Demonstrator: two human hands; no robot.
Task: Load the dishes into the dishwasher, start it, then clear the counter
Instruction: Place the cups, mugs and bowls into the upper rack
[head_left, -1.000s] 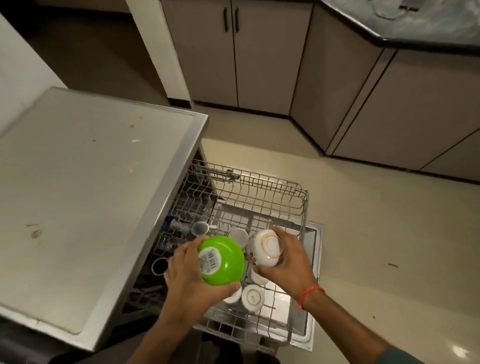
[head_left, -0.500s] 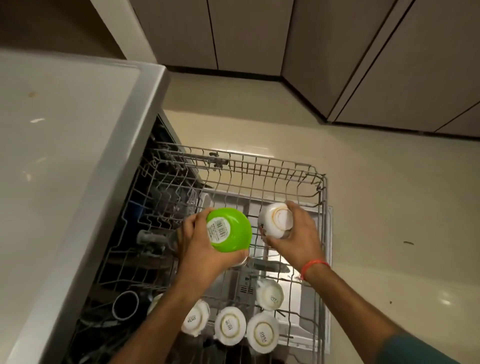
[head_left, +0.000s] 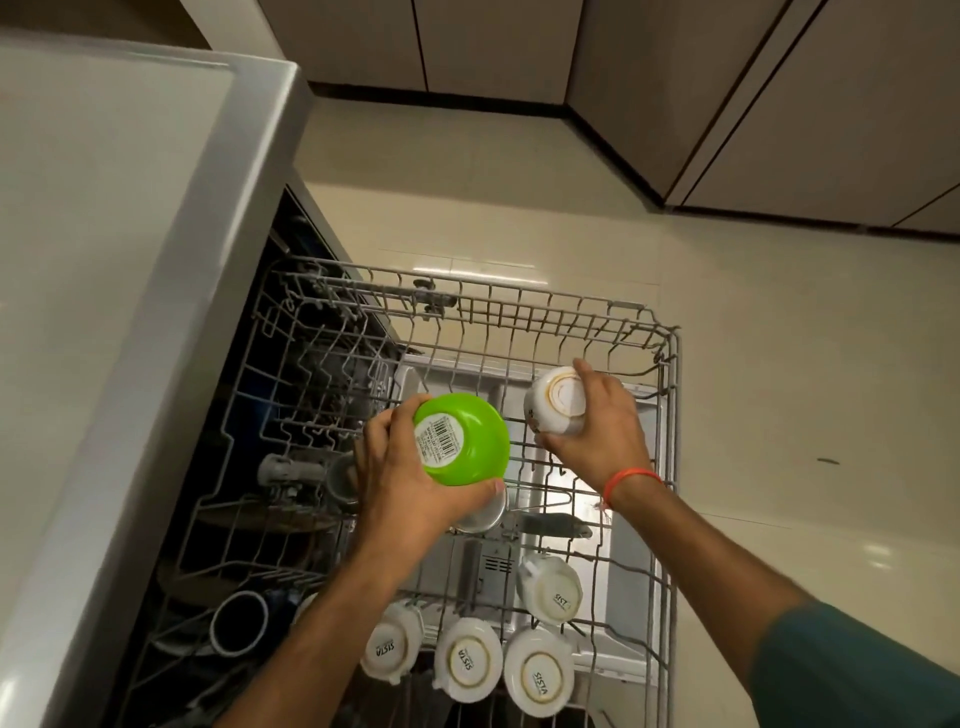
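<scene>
My left hand (head_left: 402, 483) grips an upside-down green bowl (head_left: 462, 439) with a barcode label, held over the middle of the pulled-out wire rack (head_left: 667, 467). A steel cup (head_left: 483, 512) shows partly under that hand; what holds it is unclear. My right hand (head_left: 597, 431) holds an inverted white cup (head_left: 553, 400) with a brown ring on its base, near the rack's far right corner. Several white cups (head_left: 467, 657) stand upside down along the rack's near edge.
The grey dishwasher top (head_left: 104, 260) fills the left side. A white-rimmed dark cup (head_left: 239, 621) and a grey spray fitting (head_left: 296, 470) lie in the rack's left part. Beige floor (head_left: 805, 389) lies to the right, cabinets (head_left: 779, 104) beyond.
The view has tilted down and closer over the rack. Both hands moved farther out over the rack, the white cup toward the far right corner, the green bowl staying over the middle.
</scene>
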